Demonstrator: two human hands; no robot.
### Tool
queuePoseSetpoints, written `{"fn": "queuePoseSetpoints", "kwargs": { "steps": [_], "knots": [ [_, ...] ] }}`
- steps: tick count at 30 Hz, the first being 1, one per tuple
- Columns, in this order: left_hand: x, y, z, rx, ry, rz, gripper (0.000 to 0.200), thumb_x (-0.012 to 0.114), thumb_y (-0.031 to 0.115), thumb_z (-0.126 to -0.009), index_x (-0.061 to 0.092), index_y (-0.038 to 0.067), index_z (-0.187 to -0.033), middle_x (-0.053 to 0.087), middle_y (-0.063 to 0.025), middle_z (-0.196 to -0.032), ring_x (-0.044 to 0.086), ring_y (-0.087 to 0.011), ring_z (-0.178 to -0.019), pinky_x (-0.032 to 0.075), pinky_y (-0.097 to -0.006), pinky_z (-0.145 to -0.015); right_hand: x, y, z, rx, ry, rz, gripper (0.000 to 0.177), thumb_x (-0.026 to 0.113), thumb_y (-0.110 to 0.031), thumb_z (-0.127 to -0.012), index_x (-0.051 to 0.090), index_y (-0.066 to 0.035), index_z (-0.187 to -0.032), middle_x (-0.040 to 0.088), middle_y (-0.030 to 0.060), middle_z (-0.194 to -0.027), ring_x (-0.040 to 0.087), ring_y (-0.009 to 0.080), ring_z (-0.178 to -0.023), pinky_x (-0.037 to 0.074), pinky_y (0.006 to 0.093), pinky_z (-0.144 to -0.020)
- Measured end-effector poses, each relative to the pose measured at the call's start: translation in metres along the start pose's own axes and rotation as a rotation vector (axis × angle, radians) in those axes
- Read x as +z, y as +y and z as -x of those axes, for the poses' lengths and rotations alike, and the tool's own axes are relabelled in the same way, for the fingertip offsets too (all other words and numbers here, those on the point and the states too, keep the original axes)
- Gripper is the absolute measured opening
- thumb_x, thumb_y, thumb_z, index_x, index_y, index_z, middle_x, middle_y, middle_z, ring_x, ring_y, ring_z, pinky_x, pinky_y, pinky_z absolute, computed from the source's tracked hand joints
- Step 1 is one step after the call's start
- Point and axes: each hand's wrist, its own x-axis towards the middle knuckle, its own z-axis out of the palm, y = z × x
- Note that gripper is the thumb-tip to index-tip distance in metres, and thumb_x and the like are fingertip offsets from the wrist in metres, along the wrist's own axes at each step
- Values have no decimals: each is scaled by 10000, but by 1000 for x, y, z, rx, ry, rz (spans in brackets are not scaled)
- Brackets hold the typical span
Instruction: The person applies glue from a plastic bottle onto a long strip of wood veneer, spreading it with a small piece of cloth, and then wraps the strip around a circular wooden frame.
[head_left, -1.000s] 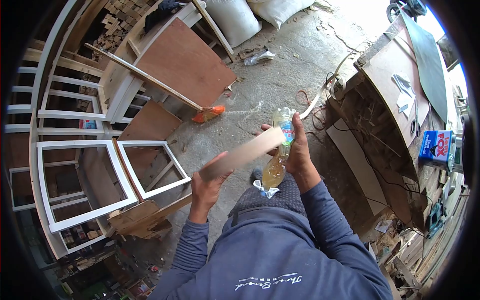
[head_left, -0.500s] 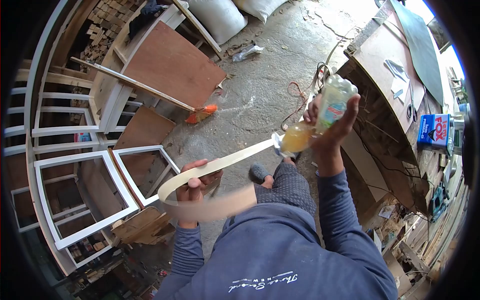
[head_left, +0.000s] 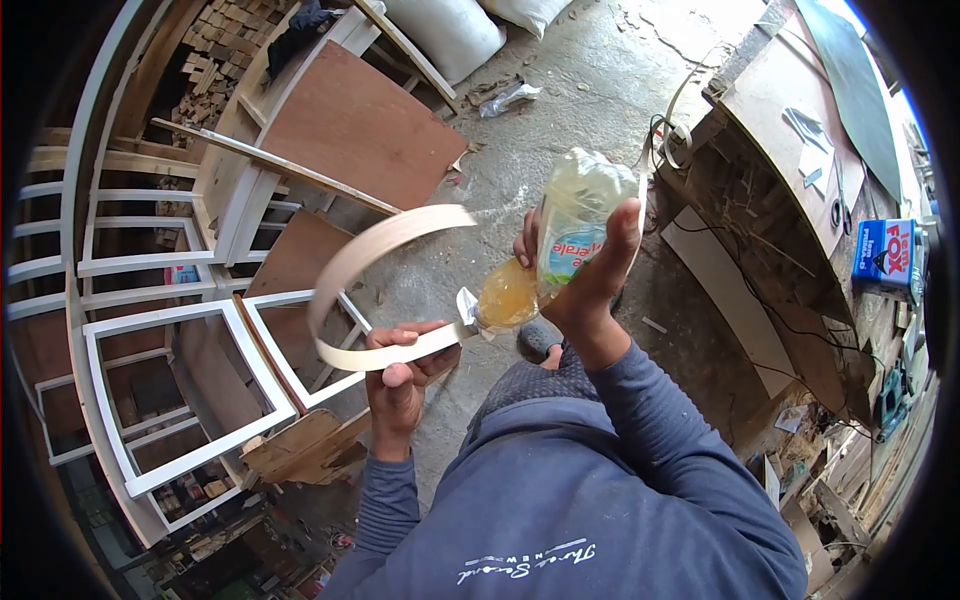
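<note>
A long pale edging strip (head_left: 410, 352) passes over my left hand (head_left: 408, 372), which pinches it between thumb and fingers. Its loose end curls up and over in a wide loop to the left. My right hand (head_left: 592, 275) is wrapped round a clear plastic bottle (head_left: 578, 215) with a blue and green label. Yellowish stuff, perhaps glue, fills the bottle's neck end. The bottle is tipped with its mouth, edged by something white, down at the strip near my left fingertips. Behind the bottle and right hand, the strip's further course is partly hidden.
White-edged cabinet frames (head_left: 190, 400) stand at the left, with a brown panel (head_left: 370, 130) above. At right is a workbench (head_left: 790, 110) bearing scissors (head_left: 841, 212) and a blue FOX can (head_left: 886, 255). Cables (head_left: 770, 250) hang from it. White sacks (head_left: 445, 38) lie on the concrete floor.
My right hand has brought the bottle left along the strip, close to my left hand. The strip's loose end has swung from below my left hand to above it.
</note>
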Motion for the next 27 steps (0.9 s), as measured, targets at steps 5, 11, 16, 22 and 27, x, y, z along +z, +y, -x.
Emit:
{"fn": "queuePoseSetpoints", "kwargs": {
  "steps": [5, 11, 16, 22, 27],
  "knots": [
    [1, -5, 4, 78, 18, -103, 532, 674, 501, -925, 453, 86, -1172, 587, -239, -1237, 594, -322, -1185, 541, -476, -981, -30, 11, -17, -47, 38, 206, 793, 514, -788, -847, 571, -24, -1049, 565, 86, -716, 564, 172, -558, 471, 305, -500],
    [-8, -12, 6, 50, 25, -113, 518, 620, 518, -957, 459, 63, -1145, 534, -233, -1301, 605, -271, -1077, 524, -413, -958, -16, 16, -12, 35, -70, 185, 769, 508, -766, -869, 585, -29, -1074, 593, 91, -691, 590, 174, -524, 494, 298, -481],
    [-28, -10, 7, 35, 11, 41, 554, 677, 480, -925, 483, 69, -1241, 564, -240, -1255, 607, -315, -1151, 568, -444, -959, -20, 12, -18, -35, -69, 262, 801, 510, -776, -865, 597, -12, -1088, 610, 90, -734, 595, 174, -541, 497, 301, -499],
    [-16, -4, 4, 42, 23, 208, 592, 720, 514, -859, 483, 109, -1221, 561, -198, -1295, 602, -329, -1216, 560, -491, -1001, 3, 10, 0, -39, -109, 178, 843, 529, -769, -861, 566, 10, -1179, 642, 114, -820, 653, 211, -609, 554, 332, -539],
    [-13, 11, 0, 95, 86, 135, 603, 670, 571, -847, 467, 129, -1203, 579, -192, -1282, 625, -302, -1188, 583, -465, -972, -14, 1, -3, -81, -173, 224, 800, 547, -739, -874, 551, -7, -1195, 632, 97, -825, 648, 204, -636, 559, 328, -582]
  ]
}}
